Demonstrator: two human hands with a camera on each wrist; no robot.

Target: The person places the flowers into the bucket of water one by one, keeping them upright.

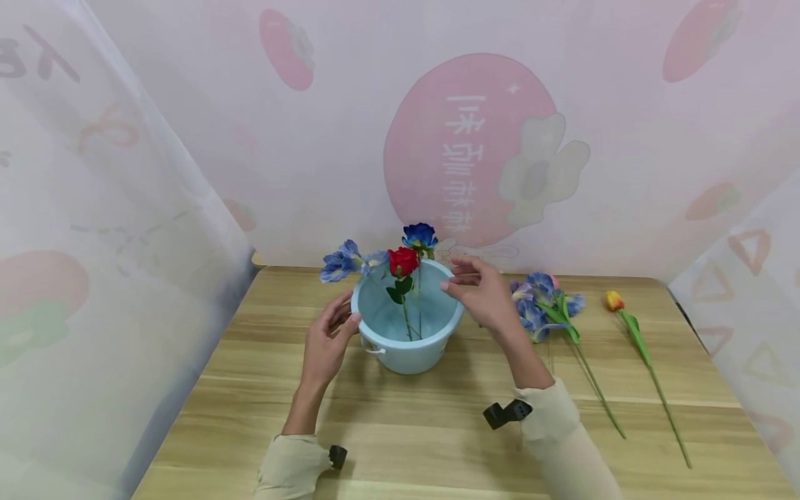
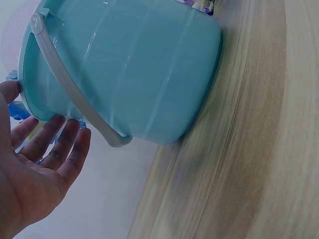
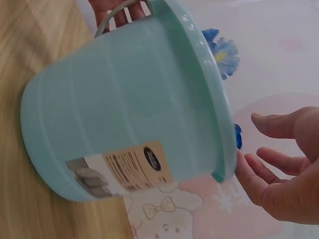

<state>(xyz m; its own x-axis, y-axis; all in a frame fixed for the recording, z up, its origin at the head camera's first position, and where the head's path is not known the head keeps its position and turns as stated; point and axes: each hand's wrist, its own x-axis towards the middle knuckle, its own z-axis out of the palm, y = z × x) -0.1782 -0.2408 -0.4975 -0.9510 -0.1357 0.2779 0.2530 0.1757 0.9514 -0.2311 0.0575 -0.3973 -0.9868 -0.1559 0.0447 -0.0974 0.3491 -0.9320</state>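
A light blue plastic bucket stands upright on the wooden table, its pale handle hanging down. Inside, a red rose and a blue rose rise above the rim, and a blue iris leans out over the left side. My left hand rests against the bucket's left rim, thumb and fingertips touching it with relaxed fingers. Over the right rim is my right hand, thumb and fingers apart with nothing between them; one fingertip is right at the rim.
To the right lie blue-purple irises beside a long green stem. Farther right lies an orange-yellow tulip. A printed cloth backdrop stands behind the table. The bucket carries a paper label.
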